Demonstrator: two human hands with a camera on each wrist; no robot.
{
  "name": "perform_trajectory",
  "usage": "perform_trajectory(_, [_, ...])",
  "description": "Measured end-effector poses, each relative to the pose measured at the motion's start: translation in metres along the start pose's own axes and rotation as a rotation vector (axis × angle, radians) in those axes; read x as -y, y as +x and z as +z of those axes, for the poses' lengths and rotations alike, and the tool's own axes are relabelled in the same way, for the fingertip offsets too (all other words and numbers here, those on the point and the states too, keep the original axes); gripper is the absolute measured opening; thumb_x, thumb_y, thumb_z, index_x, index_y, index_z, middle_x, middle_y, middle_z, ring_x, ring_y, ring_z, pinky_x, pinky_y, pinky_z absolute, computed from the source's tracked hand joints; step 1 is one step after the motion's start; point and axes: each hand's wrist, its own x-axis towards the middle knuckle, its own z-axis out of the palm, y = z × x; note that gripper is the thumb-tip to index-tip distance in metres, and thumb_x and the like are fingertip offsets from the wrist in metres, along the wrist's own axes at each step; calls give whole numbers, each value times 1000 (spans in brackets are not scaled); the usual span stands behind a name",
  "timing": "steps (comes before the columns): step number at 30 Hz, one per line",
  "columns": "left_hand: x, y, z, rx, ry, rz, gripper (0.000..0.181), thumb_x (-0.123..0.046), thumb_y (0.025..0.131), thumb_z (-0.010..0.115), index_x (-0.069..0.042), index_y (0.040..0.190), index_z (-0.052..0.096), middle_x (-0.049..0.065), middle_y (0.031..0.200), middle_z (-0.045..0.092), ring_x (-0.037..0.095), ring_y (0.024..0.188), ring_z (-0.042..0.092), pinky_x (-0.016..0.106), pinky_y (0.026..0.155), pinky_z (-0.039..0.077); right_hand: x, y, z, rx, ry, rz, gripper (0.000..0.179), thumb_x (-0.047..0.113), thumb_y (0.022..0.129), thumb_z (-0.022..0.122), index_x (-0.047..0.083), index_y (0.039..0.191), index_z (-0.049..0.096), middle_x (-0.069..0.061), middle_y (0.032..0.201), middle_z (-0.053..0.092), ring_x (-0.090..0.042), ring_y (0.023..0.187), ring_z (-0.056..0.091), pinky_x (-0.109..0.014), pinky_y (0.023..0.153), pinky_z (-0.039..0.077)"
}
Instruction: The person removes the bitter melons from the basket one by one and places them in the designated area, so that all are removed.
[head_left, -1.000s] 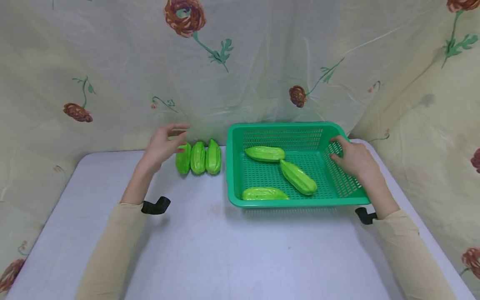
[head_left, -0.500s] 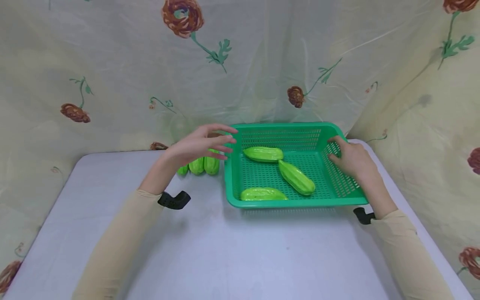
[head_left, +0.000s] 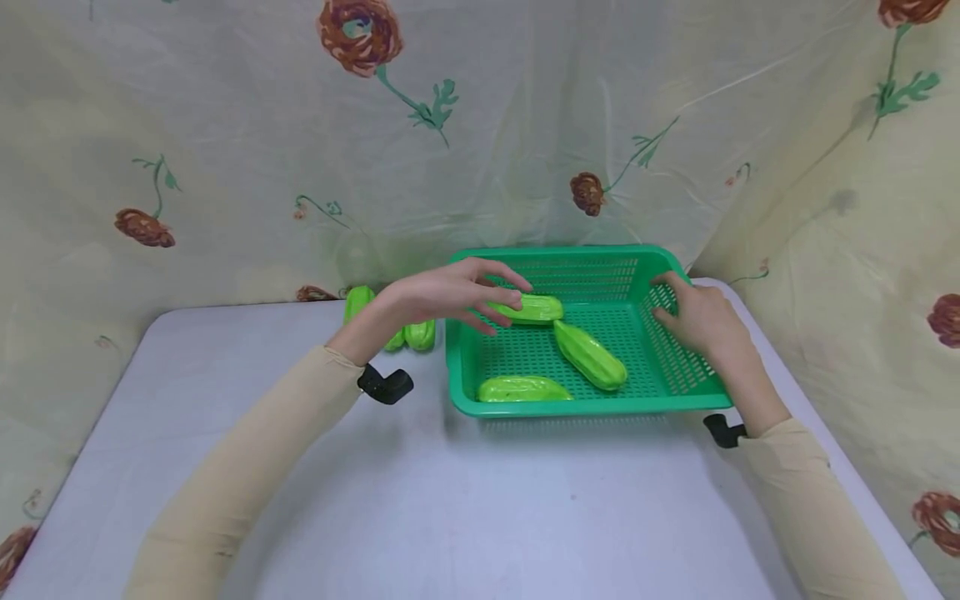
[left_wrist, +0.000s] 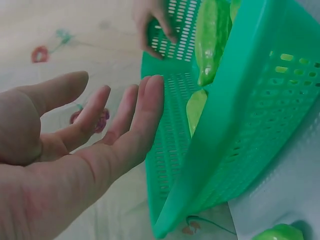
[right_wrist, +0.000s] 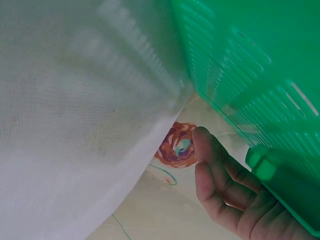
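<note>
My left hand (head_left: pixel 459 292) reaches over the left part of a green plastic basket (head_left: pixel 570 407), fingers extended. In the left wrist view the palm of this left hand (left_wrist: pixel 95 170) holds nothing, beside the basket's rim (left_wrist: pixel 215 132). My right hand (head_left: pixel 701 321) grips the basket's right rim; in the right wrist view its fingers (right_wrist: pixel 212 165) curl outside, under the rim. Inside the basket lie three green ridged gourds: one at the back (head_left: pixel 542 309), partly behind the left fingers, one slanting gourd (head_left: pixel 589 355), and one gourd at the front (head_left: pixel 522 389).
Left of the basket, more green gourds lie on the white-covered table (head_left: pixel 480 500), one gourd (head_left: pixel 358 301) and another gourd (head_left: pixel 420 335) partly hidden by the left forearm. A flower-printed curtain (head_left: pixel 495 167) rises behind the table and along its right side.
From above the gourds outside the basket, my left hand has moved right, over the basket's left rim, its fingers now above the back gourd. The right hand stays on the rim.
</note>
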Motion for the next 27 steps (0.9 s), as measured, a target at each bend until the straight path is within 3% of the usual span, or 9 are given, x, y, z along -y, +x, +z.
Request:
perform_trajectory(8, [-9, 23, 12, 88, 32, -33, 46, -20, 111, 61, -10, 155, 54, 14, 163, 52, 35, 138, 66, 48, 113, 58, -2, 0, 0, -1, -4, 5, 51, 24, 107, 63, 6, 152, 47, -31, 86, 69, -43, 79, 66, -65, 76, 54])
perform_trajectory(12, [-15, 35, 19, 131, 44, -43, 45, -20, 112, 61, -10, 155, 54, 18, 160, 53, 33, 134, 68, 47, 112, 58, -1, 1, 1, -7, -11, -1, 51, 24, 107, 64, 5, 151, 48, -26, 80, 67, -37, 73, 62, -60, 72, 53])
perform_trajectory(16, [-19, 47, 24, 152, 67, -74, 44, -22, 111, 62, -11, 153, 56, 15, 157, 57, 30, 129, 70, 45, 109, 60, 0, 1, 2, -12, -8, -7, 51, 24, 106, 64, 6, 151, 49, -24, 77, 66, -34, 71, 60, -58, 71, 53])
perform_trajectory(19, [-20, 55, 25, 166, 119, -108, 42, -23, 111, 62, -10, 152, 58, 12, 158, 59, 30, 130, 70, 44, 107, 61, 0, 1, 2, -16, -9, -6, 50, 24, 106, 64, 6, 151, 49, -27, 80, 67, -37, 73, 62, -59, 73, 53])
perform_trajectory(27, [-22, 68, 28, 280, 278, -188, 47, -24, 113, 59, -6, 156, 55, 22, 158, 55, 42, 142, 61, 56, 118, 52, -2, 1, 3, -27, -11, -7, 49, 24, 106, 65, 8, 150, 50, -27, 80, 67, -40, 76, 64, -61, 74, 53])
